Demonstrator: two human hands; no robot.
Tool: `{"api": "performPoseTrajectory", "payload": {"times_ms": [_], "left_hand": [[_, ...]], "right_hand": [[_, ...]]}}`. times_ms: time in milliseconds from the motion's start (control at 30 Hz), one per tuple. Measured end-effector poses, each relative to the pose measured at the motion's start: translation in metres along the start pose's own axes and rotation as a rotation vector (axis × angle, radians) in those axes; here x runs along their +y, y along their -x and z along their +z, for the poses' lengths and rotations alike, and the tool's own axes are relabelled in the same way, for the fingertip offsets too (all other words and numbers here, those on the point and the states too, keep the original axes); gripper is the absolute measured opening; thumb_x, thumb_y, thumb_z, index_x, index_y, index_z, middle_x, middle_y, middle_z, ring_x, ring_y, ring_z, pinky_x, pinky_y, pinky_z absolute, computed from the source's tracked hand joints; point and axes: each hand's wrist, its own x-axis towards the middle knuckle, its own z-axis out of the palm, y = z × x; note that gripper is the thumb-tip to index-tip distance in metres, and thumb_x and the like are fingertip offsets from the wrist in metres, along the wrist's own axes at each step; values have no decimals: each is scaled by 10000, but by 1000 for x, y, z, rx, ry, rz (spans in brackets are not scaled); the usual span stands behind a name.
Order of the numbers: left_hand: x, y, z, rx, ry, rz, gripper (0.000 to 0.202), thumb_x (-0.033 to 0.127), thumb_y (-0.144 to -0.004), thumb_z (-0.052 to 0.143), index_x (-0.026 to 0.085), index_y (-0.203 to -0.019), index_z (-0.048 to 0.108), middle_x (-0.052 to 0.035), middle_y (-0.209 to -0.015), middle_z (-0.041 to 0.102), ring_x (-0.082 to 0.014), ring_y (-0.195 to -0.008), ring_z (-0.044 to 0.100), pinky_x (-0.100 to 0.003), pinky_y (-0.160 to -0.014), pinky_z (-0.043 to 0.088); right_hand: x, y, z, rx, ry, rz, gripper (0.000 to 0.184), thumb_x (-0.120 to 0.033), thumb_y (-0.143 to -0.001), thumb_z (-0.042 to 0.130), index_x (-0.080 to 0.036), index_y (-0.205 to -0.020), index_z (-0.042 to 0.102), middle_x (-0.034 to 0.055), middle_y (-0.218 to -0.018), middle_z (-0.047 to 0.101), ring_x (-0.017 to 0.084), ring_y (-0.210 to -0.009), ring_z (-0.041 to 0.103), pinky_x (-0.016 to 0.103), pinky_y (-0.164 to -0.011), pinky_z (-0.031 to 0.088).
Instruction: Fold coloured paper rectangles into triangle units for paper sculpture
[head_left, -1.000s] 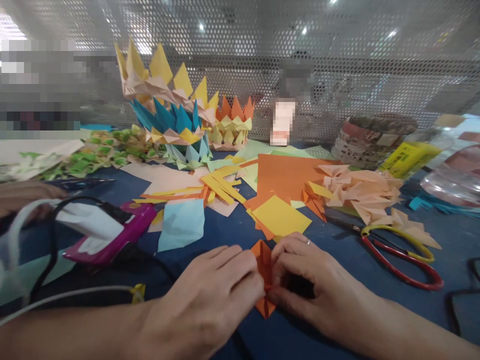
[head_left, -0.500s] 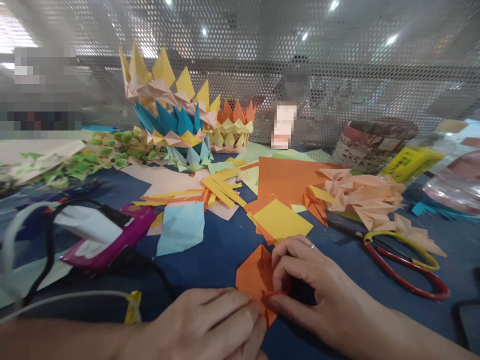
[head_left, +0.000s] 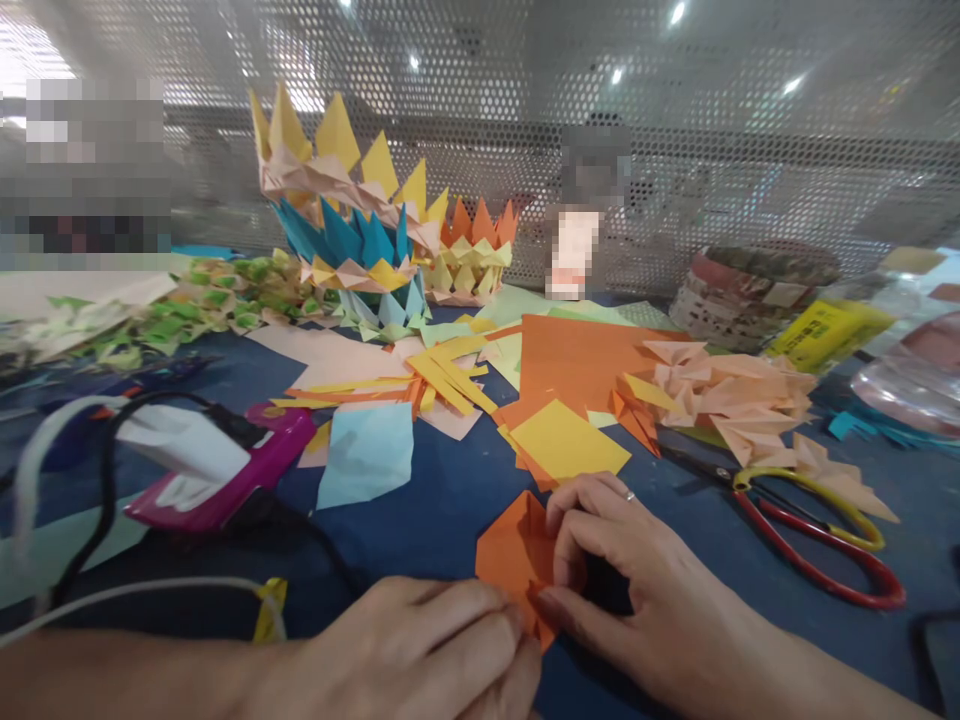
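Matt paper, glossy plastic

Against the right hand point(head_left: 664, 580), the orange paper point(head_left: 506, 550) looks matt and creased. Ahead of that hand, the yellow square point(head_left: 568, 440) is smooth, matt paper; to the hand's right, the scissors point(head_left: 741, 481) show dark metal and glossy grips point(head_left: 883, 600). Forward-left of the left hand point(head_left: 427, 645), the power strip point(head_left: 283, 448) is shiny plastic. Farthest from both hands stands perforated metal mesh point(head_left: 480, 65).

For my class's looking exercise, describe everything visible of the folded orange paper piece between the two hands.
The folded orange paper piece seems to rest on the dark blue tabletop, nearer than the square yellow paper. It looks thin, with a pointed top, slanting upper-left edge and creases. The left hand covers its lower left; the right hand touches its right side. Its underside is hidden.
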Motion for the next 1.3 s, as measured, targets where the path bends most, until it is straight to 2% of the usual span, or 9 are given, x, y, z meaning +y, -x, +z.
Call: {"api": "performPoseTrajectory", "payload": {"times_ms": [133, 300, 533, 700, 900, 1000, 1100, 1133, 1300], "left_hand": [[-4, -1, -1, -72, 7, 55, 315, 272, -1035, 330, 186, -1037, 632, 43, -841, 698, -129, -692, 632, -290, -512, 445], [-8, -2, 1, -157, -10, 113, 290, 298, -1017, 369, 178, -1010, 632, 53, -770, 648, -125, -636, 606, -280, -440, 429], [-6, 1, 3, -249, 34, 55, 276, 294, -1013, 362, 196, -994, 619, 51, -754, 633, -137, -627, 594, -300, -440, 422], [-5, 3, 3, -259, 62, 49, 288, 307, -1018, 353, 200, -1002, 620, 45, -765, 641, -143, -656, 595, -300, -463, 423], [-8, 0, 0, -244, 99, 29, 306, 346, -1013, 359, 205, -969, 628, 38, -742, 639, -158, -648, 591, -291, -448, 411], [-10, -5, -4, -201, 145, -13, 391, 295, -1034, 252, 203, -949, 623, 19, -760, 645, -164, -676, 597, -276, -497, 436], [-12, -9, -4, -177, 204, -133, 379, 184, -1020, 227, 195, -1016, 606, -4, -900, 661, -158, -750, 613, -265, -580, 472], [-13, -10, -4, -174, 235, -196, 365, 154, -1010, 237, 201, -1033, 599, -8, -929, 655, -153, -773, 618, -259, -608, 481], [-17, -8, -1, -225, 393, -246, 269, 63, -903, 401, 215, -1028, 583, -11, -1058, 603, -155, -926, 590, -261, -786, 503]], "right_hand": [[-1, 0, 0, -3, 10, 3, 205, -91, -764, 666, -194, -669, 516, 0, -879, 567, 161, -892, 551, 296, -784, 443], [-1, 0, 0, -7, 10, -9, 200, -105, -782, 659, -195, -683, 511, 2, -885, 563, 165, -905, 538, 299, -779, 437], [2, -2, -1, -24, 17, 5, 220, -126, -781, 673, -212, -760, 472, -2, -872, 566, 173, -866, 522, 310, -755, 430], [4, -2, -2, -14, 2, 15, 228, -142, -790, 693, -218, -787, 478, -3, -909, 574, 173, -908, 516, 305, -783, 430], [6, 0, -4, -28, -38, -15, 208, -69, -813, 656, -213, -773, 511, -7, -938, 569, 159, -957, 515, 291, -827, 418], [7, 1, -4, -31, -45, -38, 198, -64, -812, 649, -208, -749, 528, 3, -951, 566, 163, -965, 524, 295, -828, 423], [9, 0, -4, -31, -42, -41, 177, -79, -806, 662, -209, -764, 551, 7, -958, 569, 167, -959, 531, 302, -827, 427], [9, 0, -4, -33, -41, -42, 167, -97, -805, 673, -211, -771, 557, 6, -956, 571, 168, -958, 531, 303, -828, 427], [8, 1, -4, -51, -39, -36, 160, -170, -796, 717, -218, -783, 565, -5, -951, 575, 158, -927, 537, 294, -816, 427]]}}
